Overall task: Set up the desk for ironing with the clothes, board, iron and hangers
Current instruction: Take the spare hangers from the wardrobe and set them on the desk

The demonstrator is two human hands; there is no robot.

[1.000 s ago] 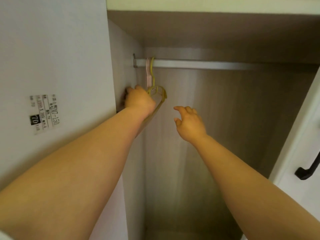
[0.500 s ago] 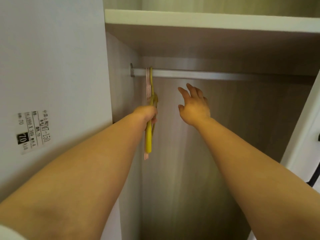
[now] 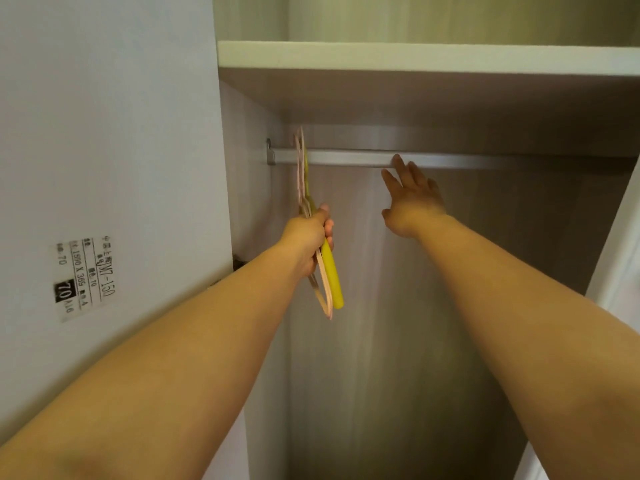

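- Your left hand (image 3: 310, 233) has its fingers wrapped round the hangers (image 3: 327, 271), a yellow one and pink ones bunched flat together, gripped about midway down.
- The bunch's long axis runs steeply up and down: the lower ends poke out below your fist, tilted a little to the right, and the hooks rise above it to the rail (image 3: 353, 158).
- The hooks sit at the rail's far-left end, just beside its bracket (image 3: 270, 154). Whether they rest on the bar or have already cleared it, you can't tell from here.
- Your right hand (image 3: 410, 199) is spread wide and holds nothing, fingers straight, tips up at the rail's lower edge, to the right of the hangers and apart from them.
- So the left hand is the one that counts: the hangers lie straight above and below it, and the way out looks to be up over the bar, then back toward you.
- Headroom is tight, with the shelf (image 3: 415, 57) close above the rail, so lift only enough to unhook.
- On the left the wardrobe's side wall (image 3: 249, 168) hugs the hooks, with no room to swing that way.
- To the right and below, the cupboard shows bare back panel (image 3: 450, 306), and that's your room to draw the bunch clear.
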